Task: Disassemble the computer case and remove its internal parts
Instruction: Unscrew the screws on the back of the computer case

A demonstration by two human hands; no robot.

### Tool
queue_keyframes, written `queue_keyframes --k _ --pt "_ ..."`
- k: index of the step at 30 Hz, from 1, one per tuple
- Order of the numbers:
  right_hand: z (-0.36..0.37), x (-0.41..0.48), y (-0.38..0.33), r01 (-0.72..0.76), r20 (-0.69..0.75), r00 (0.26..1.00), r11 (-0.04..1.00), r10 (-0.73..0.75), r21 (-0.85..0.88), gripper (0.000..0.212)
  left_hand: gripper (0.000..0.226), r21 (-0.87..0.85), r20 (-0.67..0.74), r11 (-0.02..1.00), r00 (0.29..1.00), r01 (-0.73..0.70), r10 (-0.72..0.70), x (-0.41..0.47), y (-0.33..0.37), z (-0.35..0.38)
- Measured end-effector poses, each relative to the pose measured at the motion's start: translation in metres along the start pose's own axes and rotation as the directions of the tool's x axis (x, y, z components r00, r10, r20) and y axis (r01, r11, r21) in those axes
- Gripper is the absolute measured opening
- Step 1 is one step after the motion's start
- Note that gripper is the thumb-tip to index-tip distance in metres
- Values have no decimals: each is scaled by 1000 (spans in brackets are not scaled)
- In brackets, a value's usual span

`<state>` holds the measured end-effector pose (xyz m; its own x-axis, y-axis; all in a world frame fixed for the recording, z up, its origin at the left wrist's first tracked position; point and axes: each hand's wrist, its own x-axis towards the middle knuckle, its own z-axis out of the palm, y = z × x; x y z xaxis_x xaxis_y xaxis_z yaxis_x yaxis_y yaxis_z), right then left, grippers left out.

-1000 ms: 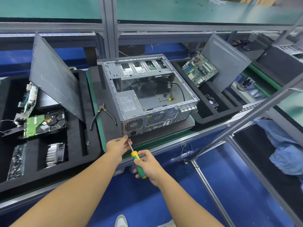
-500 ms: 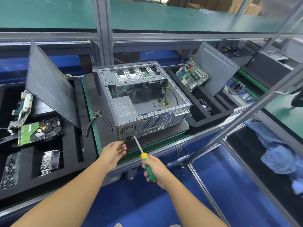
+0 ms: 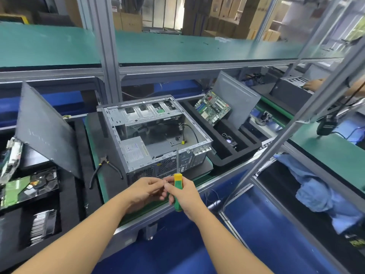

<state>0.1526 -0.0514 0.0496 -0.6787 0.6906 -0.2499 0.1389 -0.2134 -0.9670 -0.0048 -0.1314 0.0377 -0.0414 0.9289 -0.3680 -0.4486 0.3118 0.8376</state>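
Green-and-yellow handle of the screwdriver (image 3: 177,192): gripped in the right hand (image 3: 185,196), fingers wrapped fully round it. Shaft points upward; in this view its tip overlaps the near top edge of the computer case (image 3: 156,135).

Left hand (image 3: 144,190): just beside the right, in front of the case's near face. Fingers curled, fingertips drawn together next to the handle's yellow collar. A tiny bright speck shows there, too small to identify. Cannot tell whether the hand has hold of anything.

Case: lies on its side, open face up, on a black pad (image 3: 92,139) over the green bench mat, directly beyond both hands. Near face shows vent grilles and rear ports.

Inside the case:
- power supply (image 3: 134,149) in the near-left corner, label up
- black cable (image 3: 192,129) with a yellow connector, toward the right wall
- drive bays across the far end

Left of the case:
- pliers (image 3: 104,171) on the pad, just beside it
- dark side panel (image 3: 45,127), tilted, standing in a black foam tray (image 3: 67,194)
- hard drive (image 3: 29,186), board side up, and heatsink (image 3: 42,224) in that tray, well apart from the case

Right of the case:
- second foam tray (image 3: 233,163), just beside it
- motherboard (image 3: 213,107) propped at its far end, leaning on a grey panel (image 3: 237,97)
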Motion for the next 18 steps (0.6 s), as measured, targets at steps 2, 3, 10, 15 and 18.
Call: queue_keyframes --k 2,3,10,15,18 --pt "-8 -1 -5 24 -38 999 1000 -24 -2 15 27 46 9 999 1000 10 -11 9 8 6" --pt "-13 -1 -8 34 -57 998 999 -33 15 14 28 66 16 998 1000 17 -18 14 11 10" --pt "-69 12 -24 63 -177 983 995 -49 74 12 33 283 -4 959 1000 15 -14 64 41 58" --pt "-130 43 -30 -12 -234 972 994 36 104 9 34 746 -143 650 918 -147 371 110 75 103" --pt "-172 64 -29 -121 -264 957 993 121 15 3 28 933 -70 335 844 -134 532 141 95 117"
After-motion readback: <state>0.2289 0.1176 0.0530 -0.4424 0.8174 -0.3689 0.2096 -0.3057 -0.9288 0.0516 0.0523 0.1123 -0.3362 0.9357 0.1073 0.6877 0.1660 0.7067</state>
